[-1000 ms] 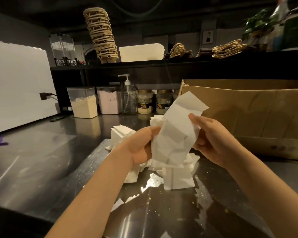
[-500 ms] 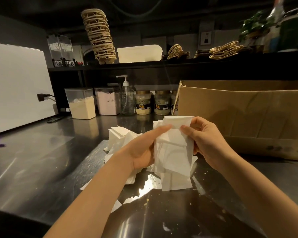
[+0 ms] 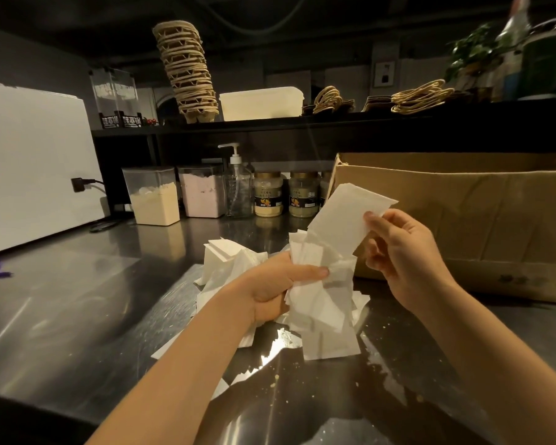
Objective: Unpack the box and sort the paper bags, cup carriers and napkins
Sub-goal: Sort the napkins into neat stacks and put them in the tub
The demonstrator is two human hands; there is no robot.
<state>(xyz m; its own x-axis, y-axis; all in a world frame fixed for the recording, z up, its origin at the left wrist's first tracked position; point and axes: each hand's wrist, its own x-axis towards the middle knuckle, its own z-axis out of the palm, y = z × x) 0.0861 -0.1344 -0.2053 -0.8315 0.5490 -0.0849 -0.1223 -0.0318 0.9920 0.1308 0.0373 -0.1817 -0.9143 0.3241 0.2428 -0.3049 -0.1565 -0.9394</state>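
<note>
While in left grip (image 3: 275,292), napkins (image 3: 323,308), 1 in right grip (image 3: 402,252).

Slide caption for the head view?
Left hand grips a napkin bundle above the counter; right hand pinches its top sheet beside the cardboard box.

The cardboard box (image 3: 463,220) is running off the right edge, its wall hiding the inside; the left hand (image 3: 270,290) is covering some of the napkins (image 3: 318,303)
</note>
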